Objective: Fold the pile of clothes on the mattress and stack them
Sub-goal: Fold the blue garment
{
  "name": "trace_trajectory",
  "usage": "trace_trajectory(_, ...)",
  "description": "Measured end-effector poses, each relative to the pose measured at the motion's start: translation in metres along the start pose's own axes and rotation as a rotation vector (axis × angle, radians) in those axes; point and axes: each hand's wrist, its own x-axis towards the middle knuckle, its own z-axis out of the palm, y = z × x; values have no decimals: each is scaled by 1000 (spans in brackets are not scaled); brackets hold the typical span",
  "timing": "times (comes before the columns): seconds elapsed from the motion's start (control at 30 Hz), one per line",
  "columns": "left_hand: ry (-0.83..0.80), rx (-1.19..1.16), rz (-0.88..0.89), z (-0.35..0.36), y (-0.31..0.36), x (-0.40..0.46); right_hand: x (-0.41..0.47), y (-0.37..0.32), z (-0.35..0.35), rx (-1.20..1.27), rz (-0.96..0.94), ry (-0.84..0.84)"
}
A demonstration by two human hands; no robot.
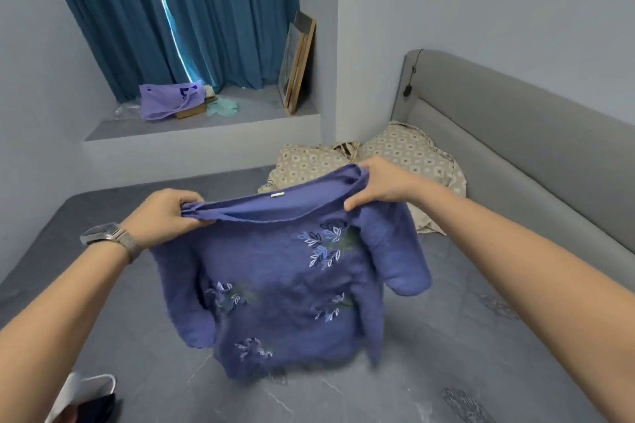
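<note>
Blue-purple knit sweater (285, 285) w/ embroidered leaf sprigs hangs in the air over the middle of the mattress (446, 354), held up by its neckline, hem just above or brushing the bed – can't tell which, bottom edge is blurred. Looks soft, fuzzy, light-to-medium weight, floppy w/ no stiffness: body sags, both sleeves dangle loose at the sides. Prob. stretchy at the neck, so pulling hard there could distort it; not fragile, not slippery, the fuzzy knit should grip well. Best holds for folding, imo: shoulder seams or collar ends to lay it flat, then the sleeves and hem. Left hand (165, 213) has fingers curled tight, pinching the left end of the collar; metal-band wristwatch (110, 237) on that wrist. Right hand (374, 182) grips the right end of the collar, fingers folded over the fabric, thumb under. Neckline pulled taut betw. them. Beyond, toward the head end by the grey headboard (515, 134), a beige diamond-print heap (395, 154) – pillow or bedding, unclear. Something white (86, 395) at the near-left edge, unidentifiable.
</note>
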Motion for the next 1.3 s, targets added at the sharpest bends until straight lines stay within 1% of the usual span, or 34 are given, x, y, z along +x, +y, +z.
trace_trajectory(0.07,-1,-203,-85,-2,-4,6,5,2,0,-34,-17,-22)
trace_trajectory(0.17,-50,-505,-242,0,-2,6,14,-1,5,45,-4,93)
trace_trajectory(0.23,-49,-709,-363,0,2,6,18,-3,6,193,99,109)
trace_trajectory(0.3,21,-815,-459,-4,2,12,21,-5,5,345,239,74)
trace_trajectory(0.33,80,-802,-480,-7,-1,17,23,-6,4,376,269,77)
trace_trajectory(0.37,136,-733,-473,-10,-4,22,25,-9,3,386,270,90)
trace_trajectory(0.43,239,-507,-405,-15,-8,30,28,-14,-1,355,246,128)
trace_trajectory(0.5,305,-321,-325,-20,-5,35,31,-19,-4,278,211,140)
trace_trajectory(0.57,342,-253,-297,-23,-1,39,33,-22,-4,226,213,132)
trace_trajectory(0.63,353,-288,-369,-21,3,41,36,-23,1,275,271,127)
trace_trajectory(0.7,328,-440,-505,-12,7,43,35,-30,11,481,341,135)
trace_trajectory(0.73,289,-567,-584,-5,13,43,35,-35,17,631,382,144)
trace_trajectory(0.77,216,-698,-673,3,19,41,35,-39,24,785,434,143)
trace_trajectory(0.83,78,-883,-764,17,32,37,37,-46,41,1009,528,101)
trace_trajectory(0.9,24,-976,-771,32,43,36,39,-56,57,1116,564,45)
trace_trajectory(0.97,36,-1096,-738,44,59,34,39,-69,70,1145,532,33)
trace_trajectory(1.07,11,-1265,-642,59,87,28,33,-93,90,1036,375,10)
trace_trajectory(1.13,-6,-1322,-597,67,100,26,31,-103,102,929,273,3)
trace_trajectory(1.2,14,-1338,-593,68,108,24,26,-115,103,836,222,-14)
trace_trajectory(1.23,21,-1358,-577,68,109,24,22,-121,101,806,204,-41)
trace_trajectory(1.3,-23,-1412,-524,66,110,22,15,-132,98,804,163,-159)
